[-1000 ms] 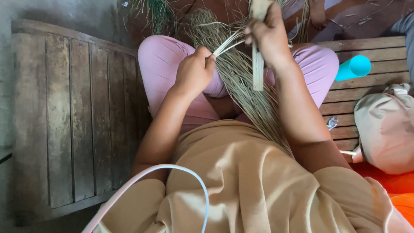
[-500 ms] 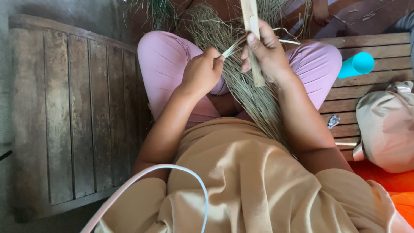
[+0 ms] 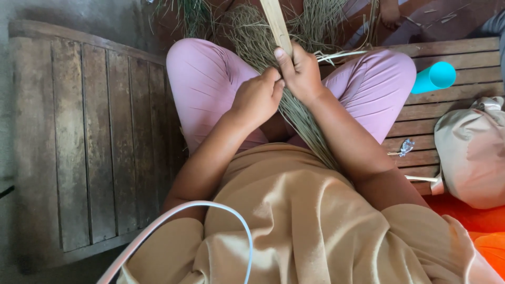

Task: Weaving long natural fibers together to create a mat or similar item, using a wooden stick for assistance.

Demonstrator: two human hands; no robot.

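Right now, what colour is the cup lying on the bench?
Turquoise; the cup shows clearly in the head view.

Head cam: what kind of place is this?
Probably an informal home or village craft spot, not a factory. The person sits on a weathered wooden slat platform, dried grass fibres lie heaped across the lap and floor, and a cloth bag rests beside them.

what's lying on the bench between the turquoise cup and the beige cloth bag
In the head view, bare wooden bench slats fill the stretch between the turquoise cup and the beige cloth bag; nothing lies there. A crumpled silver wrapper sits off to the left.
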